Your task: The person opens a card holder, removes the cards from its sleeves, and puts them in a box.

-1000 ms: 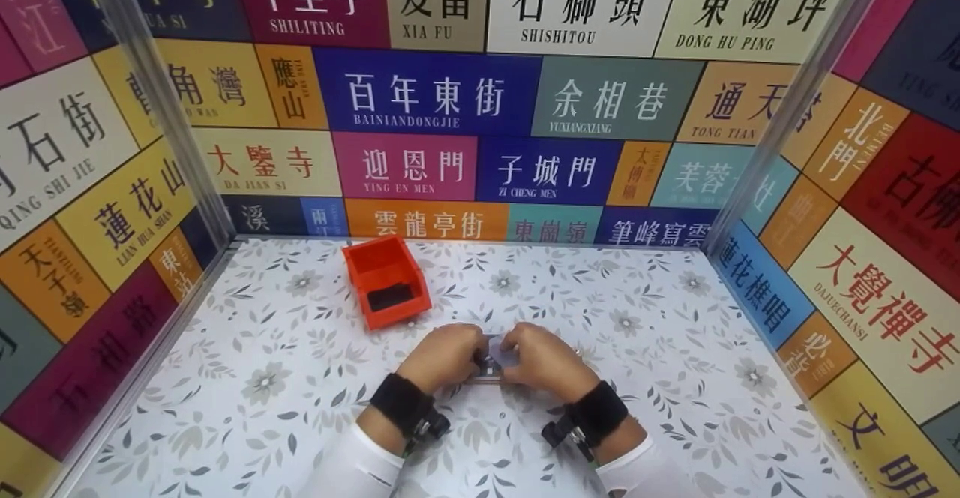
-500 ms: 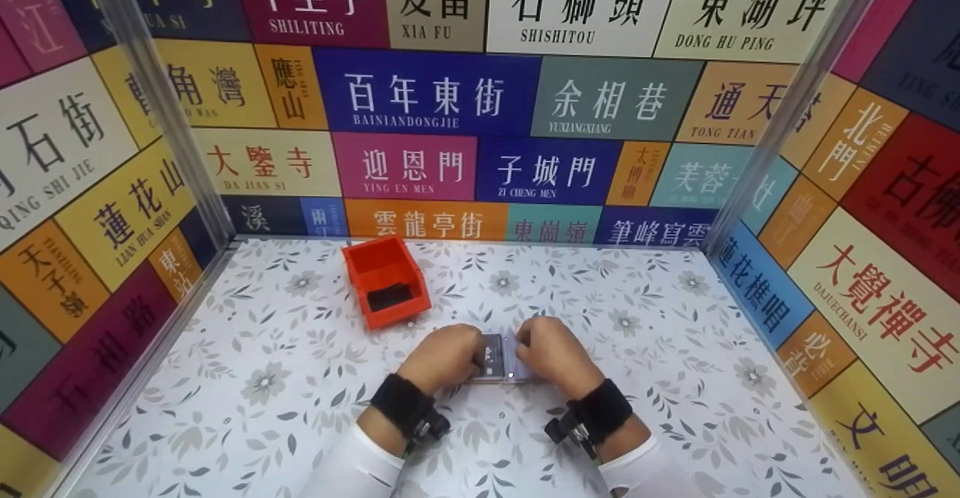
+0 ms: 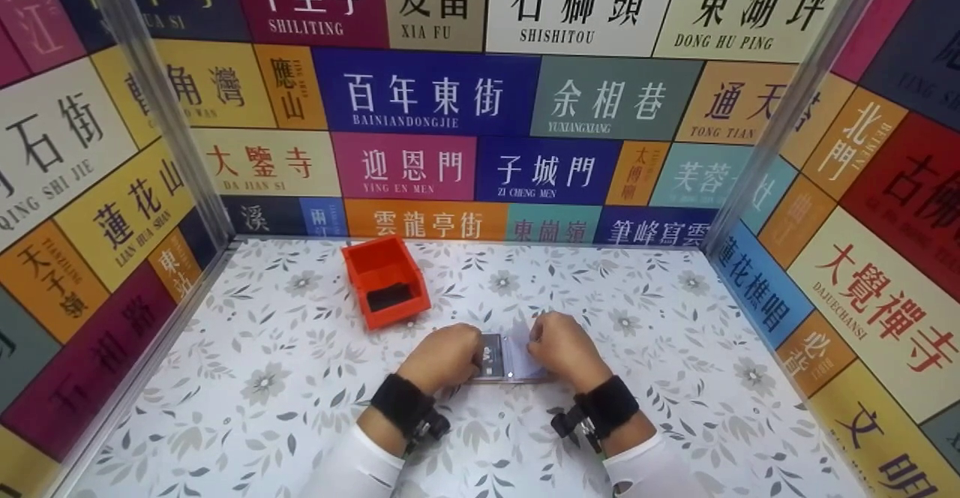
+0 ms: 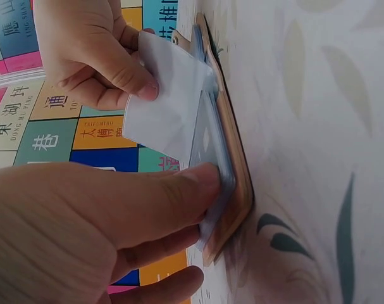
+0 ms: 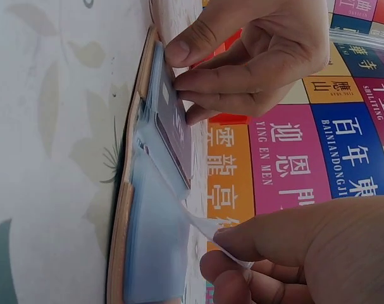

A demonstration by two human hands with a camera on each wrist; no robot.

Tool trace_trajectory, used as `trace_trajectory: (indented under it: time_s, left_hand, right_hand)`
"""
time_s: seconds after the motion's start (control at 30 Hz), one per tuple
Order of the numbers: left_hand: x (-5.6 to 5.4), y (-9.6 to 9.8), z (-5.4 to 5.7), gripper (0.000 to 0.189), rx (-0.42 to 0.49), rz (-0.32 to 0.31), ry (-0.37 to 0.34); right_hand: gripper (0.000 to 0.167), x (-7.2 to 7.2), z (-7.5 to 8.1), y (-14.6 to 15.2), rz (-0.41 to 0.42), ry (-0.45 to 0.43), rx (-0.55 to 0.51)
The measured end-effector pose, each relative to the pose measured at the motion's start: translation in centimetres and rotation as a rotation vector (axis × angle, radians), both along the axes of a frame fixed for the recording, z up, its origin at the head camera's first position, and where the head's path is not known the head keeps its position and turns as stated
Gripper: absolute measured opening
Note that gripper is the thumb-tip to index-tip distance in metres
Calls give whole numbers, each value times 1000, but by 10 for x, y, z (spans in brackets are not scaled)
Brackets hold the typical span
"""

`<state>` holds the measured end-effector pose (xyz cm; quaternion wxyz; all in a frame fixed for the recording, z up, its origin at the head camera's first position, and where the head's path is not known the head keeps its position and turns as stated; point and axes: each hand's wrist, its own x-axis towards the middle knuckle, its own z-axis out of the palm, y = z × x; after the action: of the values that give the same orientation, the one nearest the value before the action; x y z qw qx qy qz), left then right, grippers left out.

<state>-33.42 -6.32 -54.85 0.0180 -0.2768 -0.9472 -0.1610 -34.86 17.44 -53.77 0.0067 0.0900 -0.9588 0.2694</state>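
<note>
A card holder with a brown cover (image 4: 235, 171) and clear plastic sleeves (image 5: 155, 234) lies spread on the table. On its left side, a dark card (image 5: 173, 117) with pale markings sits in a sleeve. My left hand (image 3: 444, 355) grips this left side, its thumb on top near the outer edge. Between thumb and fingers, my right hand (image 3: 568, 349) pinches one clear sleeve page (image 4: 168, 95), which stands raised and bent over the right half. The right hand's fingers hide part of that page's edge.
Behind the left hand stands an orange-red plastic bin (image 3: 412, 264) with a flat black item (image 3: 389, 297) inside. The table (image 3: 262, 423) has a floral cover. Sign-patterned panels (image 3: 435, 93) enclose its back and sides.
The right hand has moved right with the pinched sleeve page, uncovering more of the dark card and the holder's middle. The left hand has stayed almost in place.
</note>
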Motion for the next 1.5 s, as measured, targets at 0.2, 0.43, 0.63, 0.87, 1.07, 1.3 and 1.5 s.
trace_trajectory:
  time_s: [0.2,0.43,0.63,0.87,1.07,1.3,1.5]
  left_hand:
    - [1,-1,0,21,-3,3,-6]
    - [1,0,0,20,-28,6,-8]
    - [2,0,0,19,-35,4,8]
    - [1,-1,0,18,-30,6,18]
    - [2,-2,1,15,-31,29,6]
    - [3,-3,2,18,-42,29,18]
    - [2,1,0,14,-42,0,23]
  right_hand:
    - [17,-2,-4,6,-18,-33,12]
    - [17,-8,-12,11,-21,-46,30]
    - [32,-9,-16,10,-28,-27,54]
    - [63,-5,-16,5,2,27,50]
    - [53,-2,-12,1,94,-19,27]
    - [45,1,-10,-2,94,-33,40]
    - [45,-1,-11,-1,107,-38,26]
